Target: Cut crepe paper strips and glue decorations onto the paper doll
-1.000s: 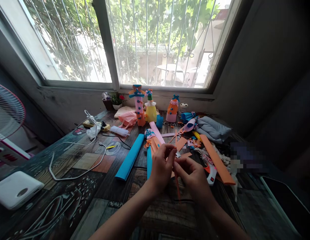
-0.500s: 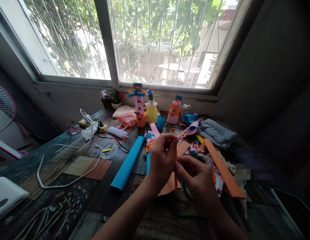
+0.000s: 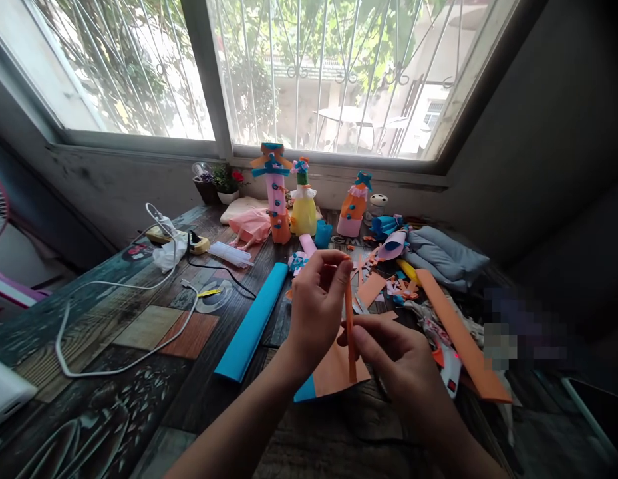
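Note:
A thin orange paper strip (image 3: pixel 349 332) stands nearly upright between both hands. My left hand (image 3: pixel 316 307) pinches its top end with thumb and fingers. My right hand (image 3: pixel 393 356) grips the strip lower down, just above the table. Under the hands lies an orange paper sheet (image 3: pixel 333 372) on a blue piece. A rolled blue paper (image 3: pixel 251 324) lies on the table just left of my left forearm.
Decorated bottle figures (image 3: pixel 275 193) stand by the window sill. Orange and pink paper scraps (image 3: pixel 388 283), a long orange strip (image 3: pixel 463 339) and a grey cloth (image 3: pixel 446 256) lie to the right. A white cable (image 3: pixel 124 313) loops over the patterned table (image 3: pixel 89 412) at left.
Both hands have lifted slightly with the orange strip, which now stands straighter. The view has shifted right and down, so the fan and white box at left have slid mostly out of frame.

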### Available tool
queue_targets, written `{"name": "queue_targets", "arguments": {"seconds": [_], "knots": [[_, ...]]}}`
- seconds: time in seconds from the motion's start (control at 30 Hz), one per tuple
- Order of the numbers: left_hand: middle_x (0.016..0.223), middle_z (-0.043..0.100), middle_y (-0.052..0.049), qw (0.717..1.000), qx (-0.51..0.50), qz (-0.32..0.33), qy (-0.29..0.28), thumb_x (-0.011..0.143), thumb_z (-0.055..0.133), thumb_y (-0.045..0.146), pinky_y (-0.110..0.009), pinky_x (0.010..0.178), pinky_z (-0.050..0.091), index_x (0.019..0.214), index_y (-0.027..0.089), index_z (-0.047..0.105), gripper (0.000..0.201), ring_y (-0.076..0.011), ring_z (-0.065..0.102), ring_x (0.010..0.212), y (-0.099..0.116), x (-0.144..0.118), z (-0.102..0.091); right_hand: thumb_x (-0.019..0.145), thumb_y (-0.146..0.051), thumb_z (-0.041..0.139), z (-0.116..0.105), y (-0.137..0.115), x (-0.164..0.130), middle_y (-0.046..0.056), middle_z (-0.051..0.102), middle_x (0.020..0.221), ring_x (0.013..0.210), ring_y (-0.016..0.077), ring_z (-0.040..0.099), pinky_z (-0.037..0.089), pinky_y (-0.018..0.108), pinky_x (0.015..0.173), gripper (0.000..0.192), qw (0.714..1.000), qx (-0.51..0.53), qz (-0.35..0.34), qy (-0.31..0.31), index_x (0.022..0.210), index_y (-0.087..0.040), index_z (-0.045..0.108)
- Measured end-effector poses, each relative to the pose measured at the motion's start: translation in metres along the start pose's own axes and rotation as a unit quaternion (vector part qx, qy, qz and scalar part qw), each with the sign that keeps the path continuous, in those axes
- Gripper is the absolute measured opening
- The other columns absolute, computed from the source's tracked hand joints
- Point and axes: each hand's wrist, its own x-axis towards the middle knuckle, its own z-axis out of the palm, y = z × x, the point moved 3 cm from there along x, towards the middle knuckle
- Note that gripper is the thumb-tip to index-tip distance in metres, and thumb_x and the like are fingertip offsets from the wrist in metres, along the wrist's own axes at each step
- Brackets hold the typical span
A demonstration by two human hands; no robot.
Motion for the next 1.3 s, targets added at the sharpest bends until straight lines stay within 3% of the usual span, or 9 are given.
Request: {"name": "queue_targets", "arguments": {"seconds": [0.23,0.6,0.83,1.03,1.3], "knots": [[0.071,0.055,0.001,0.998,-0.036,-0.026,-0.036,0.083,0.058,0.023,-0.019,0.058,0.043,0.084,0.017,0.056,0.006,-0.0108,0.053,0.064,0.002,-0.005,0.007,0.080,-0.036,0.061,-0.002,-0.002,0.001,0.002,0.067,0.069,0.061,0.0138,0.060,0.051,0.022,0.058,0.019,0.995,0.092,0.013,-0.020,0.077,-0.020,0.070],[0.071,0.054,0.001,0.998,-0.023,-0.025,-0.054,0.084,0.056,0.027,-0.020,0.058,0.043,0.086,0.018,0.055,0.009,-0.0107,0.052,0.064,-0.002,-0.009,0.012,0.079,-0.038,0.063,-0.002,0.003,0.001,-0.001,0.057,0.059,0.056,0.0122,0.053,0.046,0.022,0.052,0.023,0.996,0.083,0.017,0.004,0.068,-0.018,0.062],[0.067,0.052,0.003,0.998,-0.003,-0.033,-0.048,0.085,0.055,0.028,-0.019,0.053,0.040,0.085,0.018,0.053,0.010,-0.0091,0.050,0.059,-0.004,-0.010,0.011,0.085,-0.033,0.058,0.003,0.005,0.000,-0.004,0.057,0.062,0.058,0.0093,0.054,0.044,0.017,0.055,0.016,0.998,0.052,-0.032,0.011,0.075,-0.021,0.062],[0.067,0.051,0.003,0.999,0.016,-0.023,-0.044,0.086,0.054,0.030,-0.020,0.051,0.036,0.087,0.019,0.052,0.011,-0.0083,0.048,0.056,-0.005,-0.011,0.011,0.083,-0.030,0.061,0.006,0.010,-0.003,-0.003,0.062,0.068,0.067,0.0104,0.059,0.048,0.015,0.059,0.009,0.994,0.095,-0.028,0.039,0.082,-0.023,0.067],[0.061,0.045,0.005,0.999,0.009,-0.017,-0.031,0.087,0.053,0.028,-0.018,0.048,0.032,0.088,0.018,0.051,0.010,-0.0063,0.042,0.051,-0.007,-0.008,0.009,0.084,-0.026,0.060,0.009,0.009,-0.005,-0.005,0.059,0.064,0.057,0.0074,0.054,0.047,0.014,0.056,0.009,0.994,0.101,-0.037,0.033,0.087,-0.025,0.068]]}}
